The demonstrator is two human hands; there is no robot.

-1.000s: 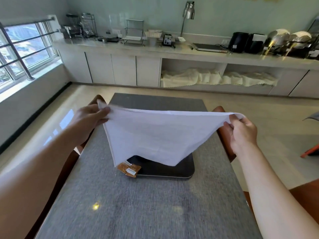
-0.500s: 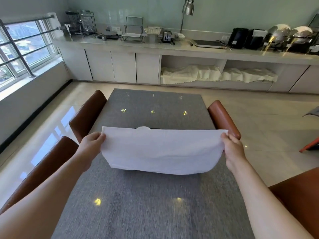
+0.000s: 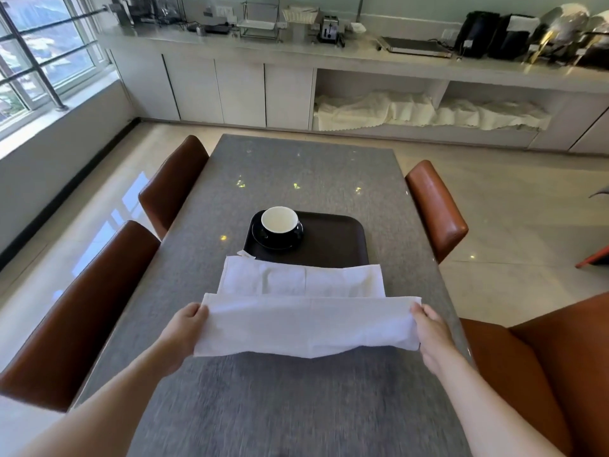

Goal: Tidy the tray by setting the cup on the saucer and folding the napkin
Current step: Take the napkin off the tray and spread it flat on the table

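A white cloth napkin (image 3: 306,321) is stretched wide between my hands, just above the grey table. My left hand (image 3: 186,331) pinches its left edge and my right hand (image 3: 428,334) pinches its right edge. The far part of the napkin lies flat on the table and over the near rim of a dark tray (image 3: 336,245). On the tray's far left corner a dark cup (image 3: 280,222) with a white inside stands upright on a dark saucer (image 3: 263,240).
The grey table (image 3: 296,407) has brown leather chairs on the left (image 3: 82,308) (image 3: 171,183) and right (image 3: 435,206) (image 3: 543,374). A small white packet (image 3: 245,254) peeks out at the tray's near left corner. A long counter with appliances runs along the far wall.
My hands have brought the napkin down from mid-air toward the table and nearer to me. It no longer hides the tray, so cup and saucer now show.
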